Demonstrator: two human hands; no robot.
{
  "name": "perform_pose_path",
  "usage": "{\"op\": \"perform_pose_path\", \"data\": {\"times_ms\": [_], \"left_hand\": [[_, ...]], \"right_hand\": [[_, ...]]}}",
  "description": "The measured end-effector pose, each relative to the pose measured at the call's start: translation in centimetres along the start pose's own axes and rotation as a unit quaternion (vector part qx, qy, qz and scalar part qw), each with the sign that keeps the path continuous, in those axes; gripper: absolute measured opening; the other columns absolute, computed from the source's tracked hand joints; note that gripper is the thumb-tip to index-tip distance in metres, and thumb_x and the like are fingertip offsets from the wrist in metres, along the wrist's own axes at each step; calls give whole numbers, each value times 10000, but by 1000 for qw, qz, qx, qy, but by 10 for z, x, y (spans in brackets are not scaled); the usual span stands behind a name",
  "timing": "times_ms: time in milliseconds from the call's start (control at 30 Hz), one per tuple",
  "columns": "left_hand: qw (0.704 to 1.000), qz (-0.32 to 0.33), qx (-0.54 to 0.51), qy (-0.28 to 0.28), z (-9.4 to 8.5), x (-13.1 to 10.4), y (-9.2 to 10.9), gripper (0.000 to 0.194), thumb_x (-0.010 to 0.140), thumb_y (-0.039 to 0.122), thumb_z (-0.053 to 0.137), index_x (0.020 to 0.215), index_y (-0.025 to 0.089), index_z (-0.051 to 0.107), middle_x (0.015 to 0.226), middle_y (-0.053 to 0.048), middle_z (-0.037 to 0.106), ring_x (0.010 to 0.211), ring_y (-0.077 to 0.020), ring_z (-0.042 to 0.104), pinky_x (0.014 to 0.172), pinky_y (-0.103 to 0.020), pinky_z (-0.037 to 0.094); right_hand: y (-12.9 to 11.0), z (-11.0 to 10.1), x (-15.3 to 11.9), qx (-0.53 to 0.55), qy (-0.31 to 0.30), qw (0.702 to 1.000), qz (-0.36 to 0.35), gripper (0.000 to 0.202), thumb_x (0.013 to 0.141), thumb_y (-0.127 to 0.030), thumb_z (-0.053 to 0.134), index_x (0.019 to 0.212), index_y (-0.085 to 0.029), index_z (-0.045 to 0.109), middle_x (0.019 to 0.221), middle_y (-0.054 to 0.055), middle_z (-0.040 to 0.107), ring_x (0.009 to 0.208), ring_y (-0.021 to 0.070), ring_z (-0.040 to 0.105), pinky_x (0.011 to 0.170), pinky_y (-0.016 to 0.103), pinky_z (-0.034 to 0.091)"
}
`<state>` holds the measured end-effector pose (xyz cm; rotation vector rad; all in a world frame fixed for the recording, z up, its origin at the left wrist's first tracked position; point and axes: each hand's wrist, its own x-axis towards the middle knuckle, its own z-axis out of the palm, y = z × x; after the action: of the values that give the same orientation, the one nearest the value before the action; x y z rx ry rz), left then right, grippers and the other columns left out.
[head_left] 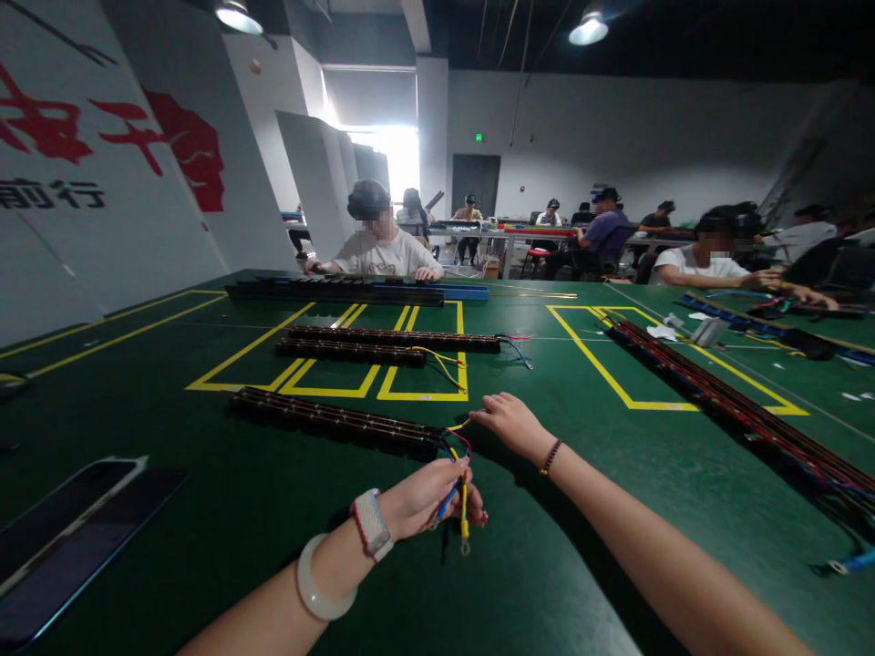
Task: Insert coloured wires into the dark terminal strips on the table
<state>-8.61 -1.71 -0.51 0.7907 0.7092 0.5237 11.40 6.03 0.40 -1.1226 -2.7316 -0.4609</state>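
Note:
A long black bar (334, 421) with thin copper-coloured lines lies on the green table, wires coming out of its right end. My left hand (427, 499) is closed around several of these wires, among them a yellow wire (465, 510) and a blue wire (447, 501). A ring terminal (466, 547) hangs from the yellow one. At the bar's end, my right hand (509, 424) pinches the tip of another yellow wire (458, 425). A red wire (463, 441) curves between the two hands.
Two similar bars (396, 339) lie beyond, within yellow tape marks (328, 392). To the right is a longer bundle with red wires (725, 401). Phone-like dark slabs (88, 538) rest at the left. A co-worker (383, 241) sits across the table, another person (711, 255) at the right.

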Motion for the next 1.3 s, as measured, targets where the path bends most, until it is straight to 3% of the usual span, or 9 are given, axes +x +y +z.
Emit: {"op": "perform_pose_path", "data": {"times_ms": [233, 333, 500, 667, 767, 900, 967, 1133, 1300], "left_hand": [[998, 23, -50, 4, 5, 1, 1, 283, 870, 403, 520, 814, 126, 523, 811, -143, 698, 823, -254, 692, 893, -445, 454], [998, 30, -58, 7, 5, 2, 0, 293, 880, 398, 506, 834, 112, 545, 826, -147, 694, 841, -256, 690, 900, -447, 453], [997, 20, -71, 10, 8, 3, 1, 242, 866, 371, 543, 879, 130, 557, 792, -81, 673, 750, -180, 674, 782, -334, 502], [993, 14, -117, -21, 6, 4, 3, 182, 849, 285, 518, 897, 117, 572, 825, -89, 666, 822, -176, 658, 809, -312, 490], [987, 3, -149, -67, 1, 3, 2, 237, 807, 228, 463, 914, 72, 605, 862, -137, 682, 898, -217, 654, 890, -369, 455], [991, 13, -126, -44, -1, 1, 2, 241, 782, 149, 509, 962, 41, 627, 930, -171, 691, 948, -242, 652, 980, -427, 389], [993, 18, -114, -31, -1, 1, 1, 223, 778, 120, 544, 969, 55, 638, 943, -167, 693, 957, -245, 653, 994, -441, 378], [994, 30, -95, -36, -1, 6, -2, 194, 792, 137, 547, 933, 84, 668, 904, -146, 700, 902, -230, 664, 949, -426, 423], [998, 19, -59, -7, 5, 6, -1, 221, 782, 129, 516, 935, 90, 671, 890, -130, 709, 818, -196, 674, 907, -374, 451]], "right_hand": [[-9, 2, -29, 109, 140, 983, 55, 219, 899, -234, 548, 1098, -214, 637, 965, 74, 612, 893, 177, 532, 838, 337, 389], [-24, -6, -44, 143, 199, 969, 18, 230, 898, -223, 513, 1106, -195, 608, 958, 78, 616, 872, 172, 537, 830, 347, 415], [-40, -21, -51, 122, 156, 964, -178, 301, 905, -203, 461, 1188, -234, 556, 974, 52, 636, 841, 147, 556, 816, 315, 442], [-38, -23, -51, 105, 130, 955, -244, 277, 919, -175, 464, 1175, -221, 559, 1032, 53, 643, 871, 144, 569, 814, 305, 456], [-37, -21, -49, 178, 171, 952, -179, 247, 933, -151, 424, 1123, -198, 575, 938, 57, 651, 852, 149, 578, 787, 305, 473], [-41, -24, -22, 325, 235, 913, 69, 170, 932, -248, 465, 1017, -188, 599, 882, 56, 644, 815, 152, 599, 725, 281, 495], [-47, -28, 1, 353, 234, 896, 132, 145, 908, -284, 528, 975, -184, 608, 864, 43, 647, 778, 147, 603, 707, 264, 491], [-71, -29, 59, 293, 167, 939, 69, 141, 907, -275, 552, 978, -203, 651, 879, 36, 651, 834, 151, 576, 757, 263, 433], [-86, -22, 80, 185, 92, 977, 50, 171, 915, -289, 539, 934, -233, 700, 811, 31, 622, 819, 167, 538, 753, 287, 385]]}}
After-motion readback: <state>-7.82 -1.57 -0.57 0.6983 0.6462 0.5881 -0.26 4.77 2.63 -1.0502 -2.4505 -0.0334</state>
